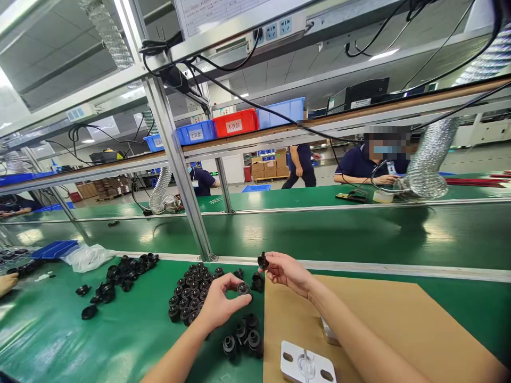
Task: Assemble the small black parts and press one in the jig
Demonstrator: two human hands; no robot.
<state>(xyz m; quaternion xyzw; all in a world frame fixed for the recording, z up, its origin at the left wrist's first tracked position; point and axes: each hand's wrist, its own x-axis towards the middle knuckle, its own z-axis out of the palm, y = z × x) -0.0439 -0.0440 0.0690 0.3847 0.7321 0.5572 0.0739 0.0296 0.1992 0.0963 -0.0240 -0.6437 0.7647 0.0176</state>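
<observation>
While the left hand (225, 304) pinches a round part (243, 288) between thumb and fingertips, its end face turned to the camera, the right hand (288, 272) grasps a black cup (262, 260) in its fingertips, slightly farther from the camera. The two held pieces are near each other but apart. Below and between them, a dark part (257, 282) lies on the green mat (147, 324).

Just beside the left hand, partly covered by it, stands a tight block of black parts (191, 292) in close rows. Nearer the camera, a looser group (242, 336) of similar parts lies beside the edge of the brown board (371, 308). The right forearm crosses above that board; on it lie a metal plate (307, 364) with slots and a round recess, and a metal block (329, 332) mostly hidden by the forearm.

Farther left on the mat is a scattered black pile (128, 272), then a clear bag (91, 257) and a blue tray (55, 249). At the left picture edge shows another person's hand (7, 284). Beyond the mat runs a green belt (303, 234), and across it sits a co-worker (369, 162) in dark blue. Blue and red bins (236, 123) stand on the shelf above.
</observation>
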